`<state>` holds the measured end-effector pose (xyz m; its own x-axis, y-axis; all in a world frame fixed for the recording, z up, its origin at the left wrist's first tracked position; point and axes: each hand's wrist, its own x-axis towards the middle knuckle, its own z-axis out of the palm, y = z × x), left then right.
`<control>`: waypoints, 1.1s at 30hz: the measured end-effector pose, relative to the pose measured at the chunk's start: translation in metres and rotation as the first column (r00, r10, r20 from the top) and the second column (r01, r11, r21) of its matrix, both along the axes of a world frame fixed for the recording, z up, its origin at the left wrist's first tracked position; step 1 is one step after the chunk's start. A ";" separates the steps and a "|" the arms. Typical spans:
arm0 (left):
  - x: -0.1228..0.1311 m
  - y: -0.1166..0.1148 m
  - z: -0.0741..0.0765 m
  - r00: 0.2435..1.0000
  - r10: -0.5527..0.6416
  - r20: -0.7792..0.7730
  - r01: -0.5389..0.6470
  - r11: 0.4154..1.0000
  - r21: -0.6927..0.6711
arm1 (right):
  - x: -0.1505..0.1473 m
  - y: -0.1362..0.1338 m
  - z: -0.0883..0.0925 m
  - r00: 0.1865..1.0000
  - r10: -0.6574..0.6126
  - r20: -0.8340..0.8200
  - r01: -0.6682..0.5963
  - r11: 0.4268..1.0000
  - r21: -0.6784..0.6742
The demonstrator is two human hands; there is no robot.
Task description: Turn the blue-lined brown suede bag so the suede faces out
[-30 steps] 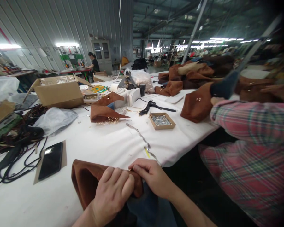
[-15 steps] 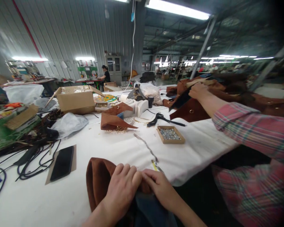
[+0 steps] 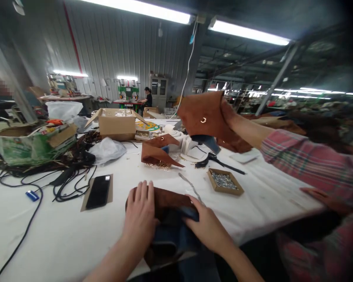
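Note:
At the near edge of the table, both my hands grip a brown leather piece (image 3: 173, 197) with dark blue material on its inner side. My left hand (image 3: 141, 211) curls over its left end, fingers on the far side. The right hand (image 3: 206, 222) pinches the right end between thumb and fingers. A folded brown leather piece (image 3: 157, 153) with a metal ring lies farther ahead, beside small gold-coloured metal parts (image 3: 162, 165). An open cardboard tray (image 3: 237, 190) of small silver metal parts sits to the right.
From the right, a co-worker's plaid sleeve (image 3: 300, 156) reaches across, that hand holding up a brown leather piece (image 3: 201, 109). On the left are a phone (image 3: 98, 192), black cables (image 3: 67, 188) and a cardboard box (image 3: 117, 127). A black tool (image 3: 211, 158) lies behind the tray.
My view has turned left. My hands have moved apart along the leather piece, which now lies stretched between them. The co-worker's hand has lifted a leather piece leftward over the table.

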<state>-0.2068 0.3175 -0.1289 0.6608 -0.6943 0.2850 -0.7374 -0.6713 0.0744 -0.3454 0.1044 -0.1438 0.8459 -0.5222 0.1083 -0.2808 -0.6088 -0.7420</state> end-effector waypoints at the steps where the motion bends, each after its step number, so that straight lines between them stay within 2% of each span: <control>1: 0.002 0.012 0.004 0.996 0.050 -0.073 -0.049 0.999 0.008 | 0.004 -0.003 0.000 1.000 0.004 -0.021 -0.005 0.999 -0.035; 4: 0.009 0.045 0.020 0.947 0.121 -0.296 -0.099 0.991 0.088 | 0.011 -0.010 0.004 0.996 -0.004 -0.087 -0.005 0.995 -0.103; 7: 0.010 0.067 0.036 0.911 0.134 -0.390 -0.071 0.983 0.171 | 0.016 -0.012 0.007 0.993 0.026 -0.117 -0.038 0.994 -0.098; 10: 0.005 0.074 0.046 0.894 0.096 -0.439 -0.007 0.980 0.199 | 0.021 -0.011 0.011 0.988 0.055 -0.146 -0.068 0.994 -0.091; 12: 0.003 0.074 0.048 0.884 0.061 -0.463 0.015 0.987 0.160 | 0.023 -0.010 0.016 0.986 0.067 -0.154 -0.081 0.993 -0.089; 15: 0.009 0.072 0.052 0.880 -0.017 -0.474 0.002 0.999 -0.032 | 0.022 -0.010 0.034 0.980 0.111 -0.164 -0.122 0.990 -0.064; 18: 0.023 0.074 0.063 0.829 -0.137 -0.542 -0.051 0.947 -0.318 | 0.016 -0.007 0.064 0.962 0.211 -0.176 -0.218 0.976 -0.020; 20: 0.033 0.076 0.074 0.728 -0.228 -0.647 -0.134 0.878 -0.460 | 0.013 -0.004 0.083 0.939 0.278 -0.204 -0.280 0.960 0.018; 23: 0.043 0.076 0.082 0.478 -0.431 -0.765 -0.263 0.761 -0.593 | 0.013 -0.002 0.090 0.904 0.315 -0.289 -0.304 0.949 0.082; 25: 0.044 0.076 0.076 0.353 -0.601 -0.717 -0.303 0.652 -0.695 | 0.016 -0.004 0.078 0.918 0.264 -0.297 -0.249 0.964 0.089; 26: 0.043 0.076 0.069 0.339 -0.660 -0.670 -0.301 0.598 -0.742 | 0.018 -0.006 0.067 0.939 0.206 -0.277 -0.192 0.978 0.078; 28: 0.038 0.077 0.046 0.393 -0.704 -0.592 -0.240 0.543 -0.805 | 0.023 -0.011 0.041 0.977 0.066 -0.203 -0.058 0.997 0.049; 30: 0.033 0.077 0.014 0.479 -0.677 -0.558 -0.109 0.585 -0.804 | 0.029 -0.016 0.015 0.994 -0.005 -0.107 0.009 0.999 0.038; 32: 0.031 0.077 -0.022 0.577 -0.633 -0.517 0.039 0.653 -0.756 | 0.033 -0.021 -0.007 1.000 0.003 0.026 -0.003 1.000 0.001; 33: 0.030 0.078 -0.039 0.654 -0.584 -0.481 0.105 0.700 -0.707 | 0.034 -0.022 -0.016 0.996 0.009 0.094 -0.006 1.000 -0.031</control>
